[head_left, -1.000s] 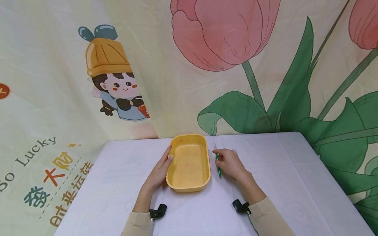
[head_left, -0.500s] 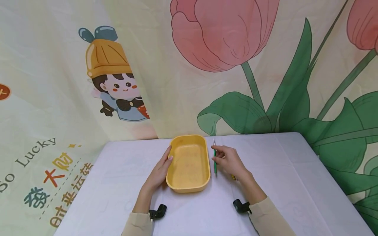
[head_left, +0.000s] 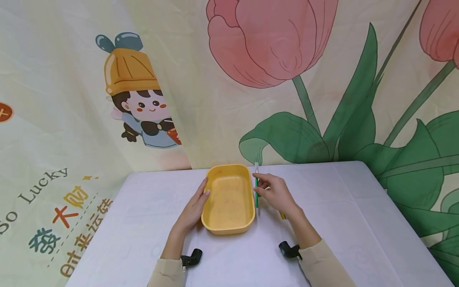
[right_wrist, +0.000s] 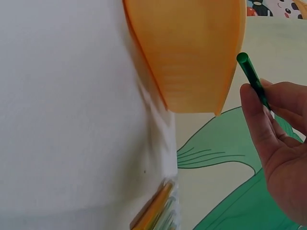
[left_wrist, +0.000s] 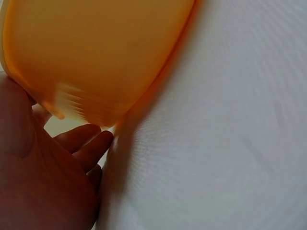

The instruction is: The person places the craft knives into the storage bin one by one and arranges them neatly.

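A shallow yellow plastic box (head_left: 229, 207) with rounded corners stands on the white table, and nothing lies in it. My left hand (head_left: 191, 209) holds its left side, thumb at the rim and fingers along the outer wall; the left wrist view shows those fingers (left_wrist: 93, 148) low against the box. Beside the box's right wall, my right hand (head_left: 277, 195) pinches a slim green pen (head_left: 256, 196) between thumb and fingers. The pen is raised off the table, its clear end pointing away from me and its green end (right_wrist: 243, 60) nearer.
Under my right wrist lies a yellow stick-like item (head_left: 283, 215); the right wrist view shows it (right_wrist: 156, 208) beside clear and greenish ones. The white tablecloth (head_left: 340, 223) reaches a printed backdrop (head_left: 201, 99) behind the table.
My right hand has lifted the green pen and carried it left and away from me, close to the box's right wall. The yellow item has come into sight. My left hand stays put.
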Demonstrator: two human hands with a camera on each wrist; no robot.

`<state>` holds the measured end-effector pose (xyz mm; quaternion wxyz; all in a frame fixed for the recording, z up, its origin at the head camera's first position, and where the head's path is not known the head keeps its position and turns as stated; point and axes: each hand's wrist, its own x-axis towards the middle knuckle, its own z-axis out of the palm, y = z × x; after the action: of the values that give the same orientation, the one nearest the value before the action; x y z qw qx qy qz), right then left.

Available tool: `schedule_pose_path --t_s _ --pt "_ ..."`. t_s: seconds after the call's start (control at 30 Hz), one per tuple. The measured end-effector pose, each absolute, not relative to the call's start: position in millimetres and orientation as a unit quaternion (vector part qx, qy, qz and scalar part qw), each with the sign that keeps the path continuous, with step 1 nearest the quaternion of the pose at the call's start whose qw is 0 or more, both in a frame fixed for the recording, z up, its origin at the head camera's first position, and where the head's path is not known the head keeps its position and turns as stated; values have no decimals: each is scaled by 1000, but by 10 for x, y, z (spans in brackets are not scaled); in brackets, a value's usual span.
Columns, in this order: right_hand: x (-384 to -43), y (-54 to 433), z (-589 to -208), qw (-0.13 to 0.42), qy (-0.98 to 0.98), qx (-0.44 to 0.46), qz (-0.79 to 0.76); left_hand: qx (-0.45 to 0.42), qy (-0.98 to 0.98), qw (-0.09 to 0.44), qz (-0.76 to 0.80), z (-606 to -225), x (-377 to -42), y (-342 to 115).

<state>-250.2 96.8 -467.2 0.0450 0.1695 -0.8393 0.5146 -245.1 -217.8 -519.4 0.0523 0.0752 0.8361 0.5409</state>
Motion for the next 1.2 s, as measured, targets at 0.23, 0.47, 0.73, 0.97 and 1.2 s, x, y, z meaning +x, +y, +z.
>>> schedule_pose_path --t_s 0.23,0.47,0.73,0.97,1.2 --pt "-2511 856 -4629 51 -821 185 538 71 837 52 541 -5202 -2452 -2192" --pt "-2511 726 -4589 45 -815 182 547 70 839 53 536 -5204 -2457 -2190" --pt "-2504 570 -4543 34 -797 194 571 63 834 67 544 -5175 -2459 -2176" --pt "-2490 451 -4530 24 -801 193 566 61 835 80 541 -4964 -2364 -2127" --pt "-2491 355 -4539 19 -803 202 561 61 841 57 535 -5186 -2442 -2172"
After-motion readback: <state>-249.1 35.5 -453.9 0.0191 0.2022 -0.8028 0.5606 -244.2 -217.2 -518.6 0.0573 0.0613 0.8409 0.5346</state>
